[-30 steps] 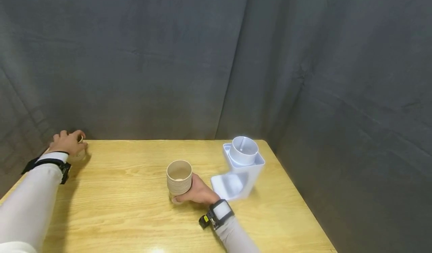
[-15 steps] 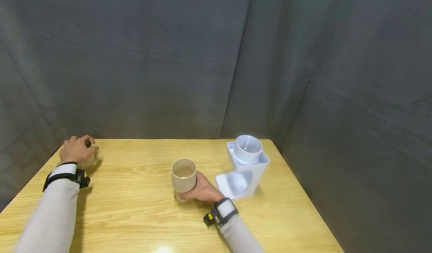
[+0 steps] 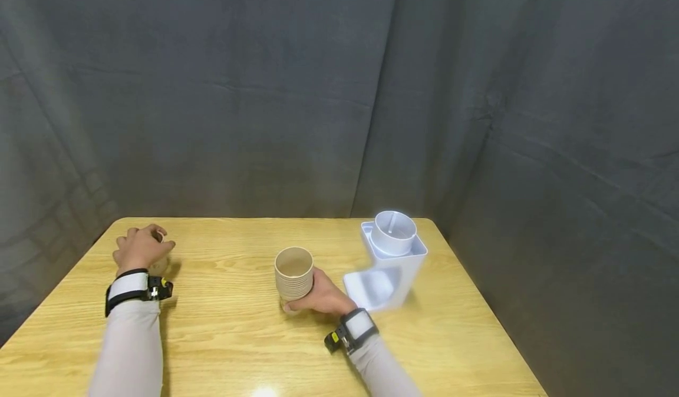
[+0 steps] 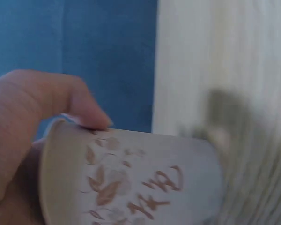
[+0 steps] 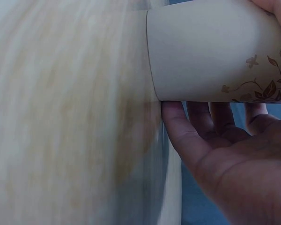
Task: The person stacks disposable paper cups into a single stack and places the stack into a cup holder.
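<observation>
At the left of the table, my left hand [image 3: 139, 251] grips a paper cup [image 4: 131, 173] near its rim. The cup has a brown floral print and brown lettering; in the head view the hand hides most of it. Around the middle of the table, my right hand [image 3: 325, 294] holds a stack of nested beige paper cups [image 3: 294, 270], their mouths facing up. In the right wrist view, the fingers [image 5: 180, 124] lie along the side of the lowest cup [image 5: 201, 56], whose base is at or very near the tabletop.
A white plastic holder [image 3: 395, 276] with a round cylinder [image 3: 394, 235] on top stands just right of the stack, close to my right hand. Under everything lies a wood-grain table [image 3: 223, 338]. Grey curtains [image 3: 239, 91] hang behind it and along its right side.
My left hand has moved to the right over the table with the paper cup. The right hand stays on the stack. The head view has shifted slightly left.
</observation>
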`<act>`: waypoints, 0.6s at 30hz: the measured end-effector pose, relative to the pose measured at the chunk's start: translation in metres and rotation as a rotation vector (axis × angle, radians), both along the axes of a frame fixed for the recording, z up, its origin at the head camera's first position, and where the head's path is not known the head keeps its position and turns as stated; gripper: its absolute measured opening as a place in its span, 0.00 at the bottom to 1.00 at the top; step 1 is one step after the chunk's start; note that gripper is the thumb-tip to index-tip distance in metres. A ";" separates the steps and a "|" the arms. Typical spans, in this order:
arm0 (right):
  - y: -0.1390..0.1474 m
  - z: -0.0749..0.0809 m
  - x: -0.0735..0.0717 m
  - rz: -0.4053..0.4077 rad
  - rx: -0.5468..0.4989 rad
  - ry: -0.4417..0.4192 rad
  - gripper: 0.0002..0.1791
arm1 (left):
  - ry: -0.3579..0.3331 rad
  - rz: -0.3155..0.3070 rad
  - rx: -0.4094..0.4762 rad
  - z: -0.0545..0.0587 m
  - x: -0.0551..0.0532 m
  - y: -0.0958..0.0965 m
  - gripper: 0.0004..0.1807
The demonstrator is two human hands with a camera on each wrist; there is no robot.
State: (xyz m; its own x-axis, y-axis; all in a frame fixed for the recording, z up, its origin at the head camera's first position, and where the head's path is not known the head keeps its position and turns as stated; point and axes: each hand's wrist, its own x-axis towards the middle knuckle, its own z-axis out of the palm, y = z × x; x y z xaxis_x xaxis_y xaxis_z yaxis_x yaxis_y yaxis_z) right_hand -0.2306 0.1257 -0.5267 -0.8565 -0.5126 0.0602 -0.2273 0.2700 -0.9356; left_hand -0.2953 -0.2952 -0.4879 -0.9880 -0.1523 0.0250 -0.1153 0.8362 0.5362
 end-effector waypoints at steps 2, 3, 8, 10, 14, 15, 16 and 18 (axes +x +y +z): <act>0.000 0.000 0.000 -0.001 0.001 0.001 0.43 | -0.024 0.002 0.017 0.002 0.005 0.005 0.24; 0.000 0.000 0.000 -0.001 -0.001 -0.001 0.43 | -0.036 0.002 0.020 0.003 0.008 0.007 0.24; -0.002 -0.001 0.001 0.006 -0.006 -0.005 0.42 | -0.044 -0.042 0.023 0.006 0.021 0.015 0.24; -0.003 -0.001 0.000 0.009 -0.008 -0.002 0.42 | -0.016 -0.091 0.016 0.006 0.024 0.017 0.24; -0.003 -0.002 -0.001 0.013 -0.017 -0.005 0.42 | 0.036 -0.192 -0.013 0.004 0.027 0.020 0.23; -0.003 -0.002 -0.001 0.012 -0.017 -0.007 0.42 | 0.046 -0.213 -0.021 0.004 0.028 0.021 0.22; -0.003 -0.003 -0.001 0.011 -0.018 -0.011 0.42 | 0.052 -0.233 -0.028 0.003 0.028 0.021 0.22; -0.003 -0.003 -0.001 0.008 -0.016 -0.015 0.42 | 0.064 -0.271 -0.027 0.003 0.028 0.023 0.22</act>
State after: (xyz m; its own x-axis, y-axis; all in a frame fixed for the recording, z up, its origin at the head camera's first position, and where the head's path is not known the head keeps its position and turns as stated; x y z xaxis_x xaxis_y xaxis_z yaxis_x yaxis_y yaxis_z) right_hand -0.2312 0.1226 -0.5299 -0.8534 -0.5184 0.0554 -0.2150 0.2531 -0.9432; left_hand -0.2670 -0.2721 -0.4848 -0.9889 0.1192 0.0888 0.1480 0.8459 0.5123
